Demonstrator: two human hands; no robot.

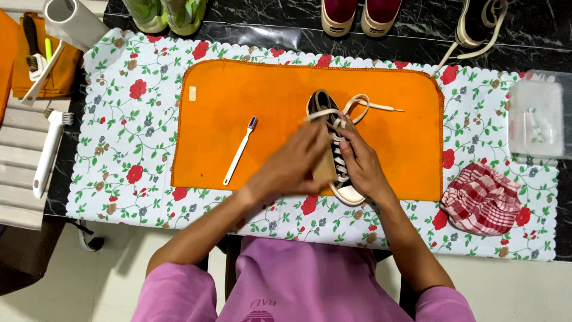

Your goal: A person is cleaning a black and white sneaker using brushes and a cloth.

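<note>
our right hand (360, 170) grips the shoe (337, 149) to steady it on the orange mat (250, 95) at the counter's middle, while our left hand (298, 164) closes on a wooden brush (325, 170) pressed against its side, the toothbrush (239, 151) lying left.

**Layout on the table**

On the patterned cloth (119, 149), a mat (238, 101) in the middle. On the mat, a shoe (344, 189) right of centre, between left hand (295, 164) and right hand (363, 167); a toothbrush (239, 151) to its left. Right of the mat, a crumpled rag (482, 200); behind that, a box (535, 113). Off the cloth's left edge, a brush (47, 155). Behind the cloth, more shoes (360, 15).
</note>
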